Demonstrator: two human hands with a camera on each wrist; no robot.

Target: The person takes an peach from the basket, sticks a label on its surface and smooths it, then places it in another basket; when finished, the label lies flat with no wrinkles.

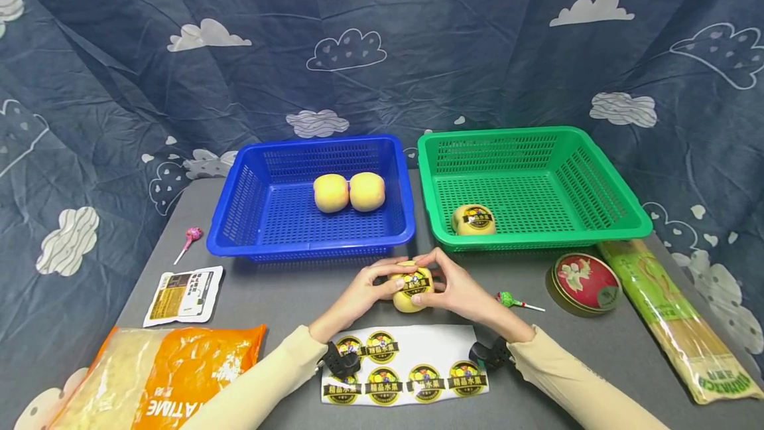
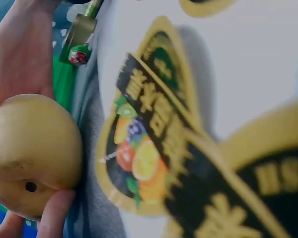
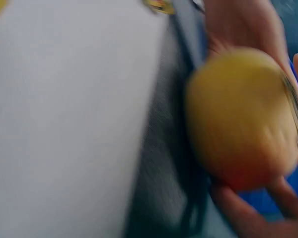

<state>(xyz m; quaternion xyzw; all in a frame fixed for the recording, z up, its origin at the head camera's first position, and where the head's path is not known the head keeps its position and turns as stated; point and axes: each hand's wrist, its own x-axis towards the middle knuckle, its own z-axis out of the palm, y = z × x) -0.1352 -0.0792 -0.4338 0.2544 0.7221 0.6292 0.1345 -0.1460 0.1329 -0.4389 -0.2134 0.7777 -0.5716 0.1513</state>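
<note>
Between the two hands is a yellow peach [image 1: 406, 305], raised over the table just behind a white sticker sheet [image 1: 438, 337]. A round black-and-gold fruit sticker [image 1: 416, 283] sits on its upper face. My left hand [image 1: 365, 286] holds the peach from the left, fingers curled around it. From the other side my right hand [image 1: 458, 288] grips it, thumb lying on the sticker. In the left wrist view, the peach [image 2: 37, 139] shows its cleft and a small dark hole. Red blush colours the lower part of the peach [image 3: 238, 124] in the right wrist view.
A blue basket [image 1: 310, 247] with two plain peaches stands back left; a green basket [image 1: 537, 239] with one stickered peach stands back right. Around lie lollipops, a white pouch [image 1: 185, 295], an orange bag [image 1: 191, 363], a red round tin [image 1: 585, 283] and a long noodle pack [image 1: 674, 317].
</note>
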